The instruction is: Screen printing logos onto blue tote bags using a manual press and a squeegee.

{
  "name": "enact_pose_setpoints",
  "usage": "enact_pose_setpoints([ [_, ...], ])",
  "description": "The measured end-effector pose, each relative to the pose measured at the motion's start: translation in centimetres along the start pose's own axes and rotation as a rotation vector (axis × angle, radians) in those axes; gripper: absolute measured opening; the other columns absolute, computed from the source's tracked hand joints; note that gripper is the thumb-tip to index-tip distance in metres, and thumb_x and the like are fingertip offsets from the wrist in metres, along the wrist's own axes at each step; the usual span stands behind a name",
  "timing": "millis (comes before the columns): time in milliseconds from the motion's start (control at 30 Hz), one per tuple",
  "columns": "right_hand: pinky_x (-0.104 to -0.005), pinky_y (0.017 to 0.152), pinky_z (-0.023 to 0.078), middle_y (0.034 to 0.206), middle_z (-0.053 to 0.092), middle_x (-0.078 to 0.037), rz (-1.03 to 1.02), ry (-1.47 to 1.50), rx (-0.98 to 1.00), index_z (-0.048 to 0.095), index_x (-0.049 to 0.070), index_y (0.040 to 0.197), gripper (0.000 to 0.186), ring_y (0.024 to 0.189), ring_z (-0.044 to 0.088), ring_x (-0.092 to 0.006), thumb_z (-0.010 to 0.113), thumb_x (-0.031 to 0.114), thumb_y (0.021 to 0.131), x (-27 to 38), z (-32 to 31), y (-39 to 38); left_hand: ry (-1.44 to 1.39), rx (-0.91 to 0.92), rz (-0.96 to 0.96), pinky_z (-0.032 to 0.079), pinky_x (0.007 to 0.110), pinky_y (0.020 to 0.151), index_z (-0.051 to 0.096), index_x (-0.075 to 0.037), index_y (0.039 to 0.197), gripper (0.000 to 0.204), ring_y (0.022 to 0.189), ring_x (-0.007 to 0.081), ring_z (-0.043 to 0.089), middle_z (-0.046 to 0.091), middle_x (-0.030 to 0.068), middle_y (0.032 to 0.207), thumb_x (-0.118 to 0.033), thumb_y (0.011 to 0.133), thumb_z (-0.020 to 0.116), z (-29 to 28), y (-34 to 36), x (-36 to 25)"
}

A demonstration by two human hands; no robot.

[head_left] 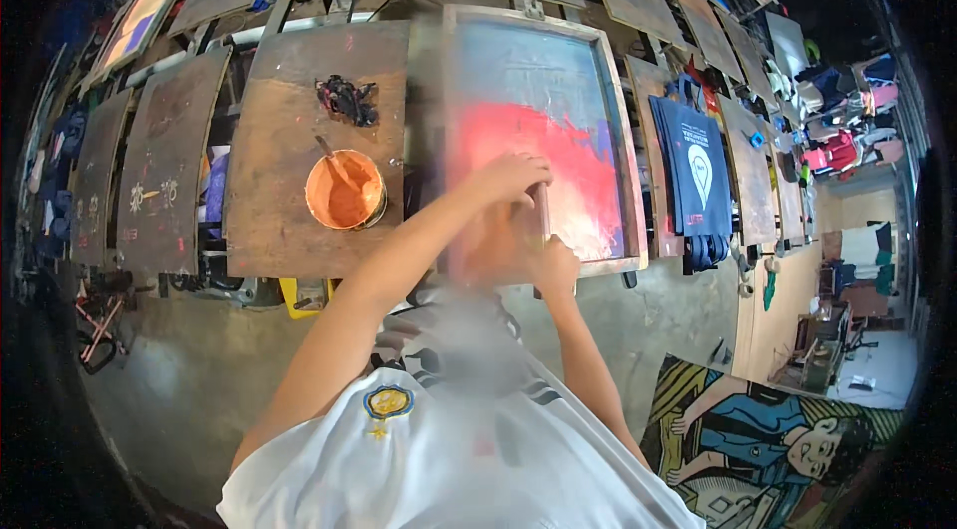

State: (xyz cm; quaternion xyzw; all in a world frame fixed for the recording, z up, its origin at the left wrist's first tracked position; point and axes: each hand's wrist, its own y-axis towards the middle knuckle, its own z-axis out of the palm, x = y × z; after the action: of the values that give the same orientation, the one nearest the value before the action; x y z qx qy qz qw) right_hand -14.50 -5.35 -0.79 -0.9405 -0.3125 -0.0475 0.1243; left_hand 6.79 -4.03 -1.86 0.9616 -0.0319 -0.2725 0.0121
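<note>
In the head view, both hands are holding a long bar (543,212) right of the middle of the frame. The left hand (513,178) is curling its fingers over the bar's far end, and that arm is reaching up slantwise from the lower left. The right hand (555,268) is gripping the near end, with its arm coming up from the lower right. The bar is standing over a wood-edged frame (620,130), where pink-red paint (508,130) is covering much of the blue-grey sheet (a grey blur is hiding part of the middle).

To the right, a dark blue bag (701,170) is showing white writing over a white drop shape. A round badge (389,401) is sitting on the white shirt (349,454) at the bottom. Left of the middle, a tub (347,192) of orange paint is standing on a brown board (274,110), and a dark crumpled bundle (347,100) is lying above it.
</note>
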Motion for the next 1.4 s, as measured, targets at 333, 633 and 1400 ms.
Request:
enact_pose_setpoints([
  [333, -0.0492, 0.068, 0.053, 0.077, 0.069, -0.022, -0.013, 0.113, -0.177, 0.064, -0.001, 0.087, 0.06, 0.073, 0.069, -0.0391, 0.077, 0.055, 0.072, 5.0, 3.2, 2.3, 0.207, 0.064, -0.066, 0.042, 0.047, 0.098, 0.064, -0.018, 0.116, 0.054, 0.124, 0.0246, 0.051, 0.054, 0.0027, 0.134, -0.028, 0.067, 0.085, -2.6, 0.0, 4.0],
  [633, -0.0467, 0.073, 0.052, 0.084, 0.068, -0.015, -0.501, -0.079, -0.089, 0.065, 0.004, 0.085, 0.042, 0.083, 0.066, -0.0365, 0.084, 0.035, 0.066, -2.3, -4.9, 7.3, 0.036, -0.075, -0.16, 0.048, 0.047, 0.09, 0.057, -0.005, 0.114, 0.055, 0.11, 0.0326, 0.058, 0.058, 0.015, 0.113, -0.044, 0.079, 0.073, -0.5, -6.0, 0.4],
  [1400, -0.0443, 0.074, 0.053, 0.097, 0.067, -0.008, -0.806, -0.018, 0.265, 0.063, 0.016, 0.105, 0.034, 0.086, 0.068, -0.0303, 0.068, 0.03, 0.074, -4.5, -2.4, 11.1, -0.191, -0.116, -0.386, 0.049, 0.045, 0.085, 0.051, -0.006, 0.125, 0.053, 0.105, 0.0382, 0.06, 0.06, 0.018, 0.118, -0.029, 0.082, 0.072, 2.7, -10.4, -3.1],
])
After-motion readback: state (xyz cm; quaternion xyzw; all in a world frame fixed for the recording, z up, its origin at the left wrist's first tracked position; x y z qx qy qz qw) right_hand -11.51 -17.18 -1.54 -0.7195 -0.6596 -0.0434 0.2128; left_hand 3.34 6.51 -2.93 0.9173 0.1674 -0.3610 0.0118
